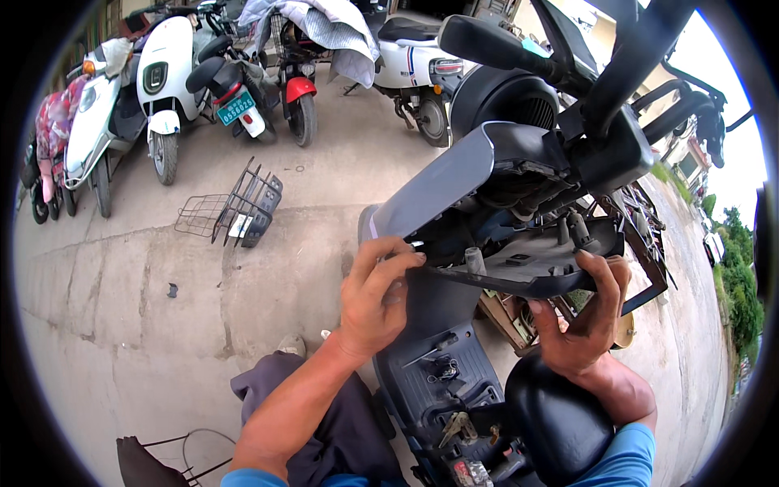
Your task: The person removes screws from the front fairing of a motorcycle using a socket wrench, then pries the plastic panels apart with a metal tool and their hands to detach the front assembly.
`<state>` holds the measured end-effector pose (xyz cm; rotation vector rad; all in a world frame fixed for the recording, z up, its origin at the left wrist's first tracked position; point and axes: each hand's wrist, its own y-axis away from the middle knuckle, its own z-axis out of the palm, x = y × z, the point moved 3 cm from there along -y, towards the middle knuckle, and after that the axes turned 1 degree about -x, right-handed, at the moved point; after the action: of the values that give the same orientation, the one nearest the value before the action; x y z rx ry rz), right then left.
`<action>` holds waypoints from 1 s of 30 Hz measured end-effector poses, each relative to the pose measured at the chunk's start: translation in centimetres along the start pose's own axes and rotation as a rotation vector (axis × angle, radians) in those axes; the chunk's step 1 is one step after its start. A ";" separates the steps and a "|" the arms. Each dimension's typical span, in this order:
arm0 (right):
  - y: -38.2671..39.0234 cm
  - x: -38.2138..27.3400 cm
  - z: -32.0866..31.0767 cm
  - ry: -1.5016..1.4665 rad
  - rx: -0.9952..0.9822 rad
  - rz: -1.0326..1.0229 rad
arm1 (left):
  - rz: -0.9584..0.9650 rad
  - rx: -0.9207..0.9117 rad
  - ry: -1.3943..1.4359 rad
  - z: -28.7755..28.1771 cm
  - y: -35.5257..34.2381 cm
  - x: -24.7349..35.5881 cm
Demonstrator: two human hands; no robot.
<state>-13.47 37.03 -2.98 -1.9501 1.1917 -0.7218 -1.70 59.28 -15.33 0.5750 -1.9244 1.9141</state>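
Note:
An electric scooter stands in front of me with its front shell pulled apart. The grey front cover [438,183] is separated from the black inner panel [519,264], and dark inner parts show in the gap. My left hand [375,294] is closed at the left corner where these two pieces meet; what its fingertips pinch is too hidden to tell. With the thumb below and fingers above, my right hand [586,321] grips the rim of the inner panel on its right side. Below lies the ribbed footboard [438,377], carrying keys and a few small tools.
The black seat [560,414] is close under my right forearm. A black wire basket [247,207] lies on the concrete to the left. Several parked scooters [166,77] line the back. Handlebars [641,61] overhang at upper right, and a metal frame [649,260] stands beyond the scooter.

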 end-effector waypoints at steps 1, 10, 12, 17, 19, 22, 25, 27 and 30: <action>0.0 -0.1 -0.1 -0.012 0.009 -0.003 | -0.028 0.000 0.012 -0.2 -0.1 -0.3; 2.7 1.4 -0.7 -0.173 -0.128 0.047 | -0.200 -0.066 -0.040 -1.1 0.9 -3.0; 2.6 1.3 -0.7 -0.157 -0.127 0.053 | -0.209 -0.084 -0.060 -1.2 0.9 -3.3; 2.5 0.8 -1.2 -0.092 -0.144 0.075 | -0.219 -0.161 -0.107 -1.1 0.9 -3.4; 2.7 1.0 -1.4 -0.080 -0.210 0.051 | -0.208 -0.172 -0.100 -1.1 0.9 -3.6; 2.0 0.4 -1.4 -0.050 -0.219 0.038 | -0.202 -0.206 -0.118 -1.3 0.7 -3.5; 1.7 0.0 -1.3 0.057 -0.202 0.007 | -0.186 -0.205 -0.095 -1.1 0.6 -3.7; 1.4 0.0 -0.4 0.101 -0.084 -0.007 | -0.173 -0.185 -0.071 -0.9 0.6 -3.9; 2.1 0.4 -0.2 0.116 -0.054 -0.017 | -0.156 -0.180 -0.050 -0.8 0.6 -4.3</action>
<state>-14.49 35.93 -4.47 -1.9879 1.2775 -0.8290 1.61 60.20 -18.09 0.7022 -1.9935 1.6258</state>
